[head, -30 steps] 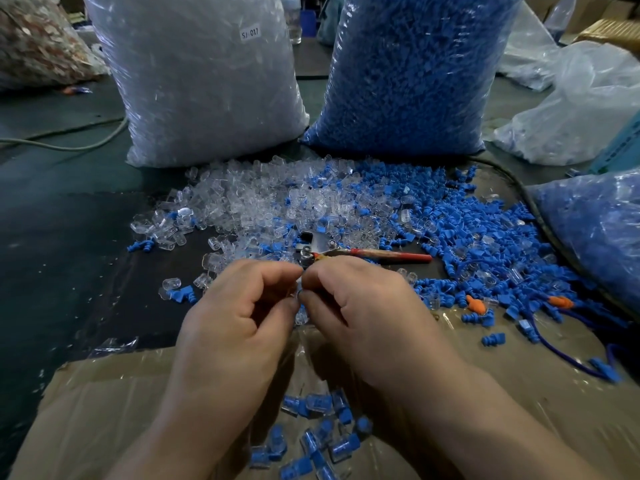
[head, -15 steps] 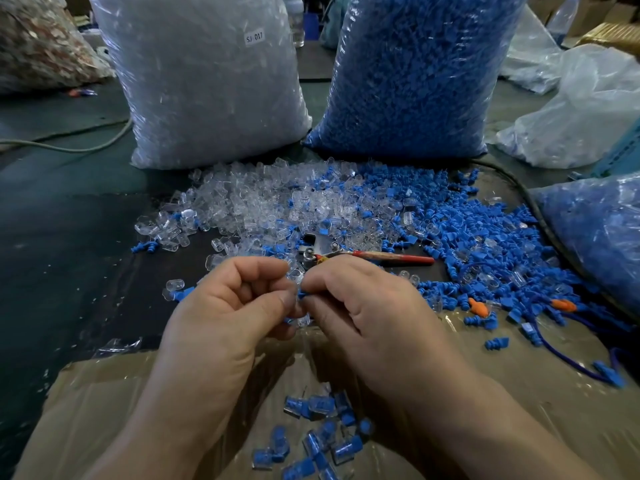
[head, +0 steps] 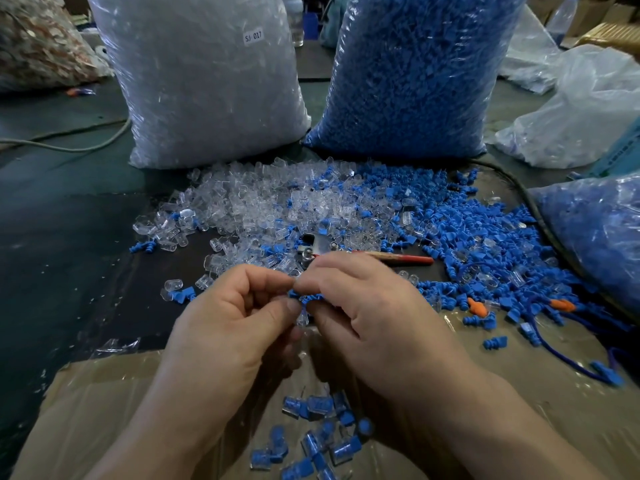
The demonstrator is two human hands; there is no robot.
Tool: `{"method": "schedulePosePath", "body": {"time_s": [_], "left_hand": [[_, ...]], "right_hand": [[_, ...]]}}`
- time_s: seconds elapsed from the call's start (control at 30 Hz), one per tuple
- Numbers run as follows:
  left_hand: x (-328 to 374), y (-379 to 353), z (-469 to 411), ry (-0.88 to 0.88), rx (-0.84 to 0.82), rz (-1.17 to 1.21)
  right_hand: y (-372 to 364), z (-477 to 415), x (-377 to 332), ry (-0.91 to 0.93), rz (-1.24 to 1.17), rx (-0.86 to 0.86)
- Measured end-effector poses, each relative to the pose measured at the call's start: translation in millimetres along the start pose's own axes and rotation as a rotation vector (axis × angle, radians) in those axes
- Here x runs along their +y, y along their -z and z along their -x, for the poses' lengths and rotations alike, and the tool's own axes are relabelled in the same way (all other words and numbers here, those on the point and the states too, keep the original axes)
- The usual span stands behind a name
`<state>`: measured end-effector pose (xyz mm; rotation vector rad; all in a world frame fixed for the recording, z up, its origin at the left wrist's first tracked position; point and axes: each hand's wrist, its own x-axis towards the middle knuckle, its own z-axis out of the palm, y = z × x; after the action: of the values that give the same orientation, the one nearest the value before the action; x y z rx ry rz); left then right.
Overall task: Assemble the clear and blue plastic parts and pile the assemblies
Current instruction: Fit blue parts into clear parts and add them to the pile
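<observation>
A blue part [head: 306, 297] and a clear part [head: 302, 319] meet between the hands. The left hand [head: 228, 317] fingers pinch the clear one, the right hand [head: 367, 306] fingers the blue. The pile [head: 311, 434] lies below on cardboard [head: 104, 393].

Eased pinch open a little: blue ribbed part [head: 306, 297], hidden a second ago, showed between fingertips of my left hand [head: 235, 327] and right hand [head: 363, 306]. Clear part [head: 302, 319] sat lower, beneath my thumbs. Both hands drifted slightly.
</observation>
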<state>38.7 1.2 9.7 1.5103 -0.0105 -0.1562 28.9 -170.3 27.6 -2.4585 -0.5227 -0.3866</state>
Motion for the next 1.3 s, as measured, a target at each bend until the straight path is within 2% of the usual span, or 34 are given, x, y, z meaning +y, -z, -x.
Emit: {"method": "schedulePosePath", "body": {"time_s": [0.17,0.27,0.5,0.73,1.0,1.3], "left_hand": [[-1.9,7.4,-5.7,-0.077,0.067,-0.094],[0.3,7.0,-4.9,-0.07,0.039,-0.045],[-1.5,7.5,-6.4,-0.067,0.032,-0.028],[-3.1,12.6,-6.2,-0.073,0.063,0.098],[-9.3,21.4,-15.5,-0.209,0.122,0.006],[-6.7,20.3,-15.3,-0.274,0.104,-0.047]], "right_hand": [[11.3,-4.8,32.7,-0.365,0.467,-0.152],[10.2,-5.4,45.5,-0.431,0.536,-0.261],[12.7,-13.7,45.7,-0.419,0.499,-0.197],[25.2,-9.0,25.5,-0.294,0.175,0.087],[30.6,-2.4,18.7,-0.179,0.227,-0.231],[29.5,-0.8,22.4,-0.133,0.195,-0.252]]}}
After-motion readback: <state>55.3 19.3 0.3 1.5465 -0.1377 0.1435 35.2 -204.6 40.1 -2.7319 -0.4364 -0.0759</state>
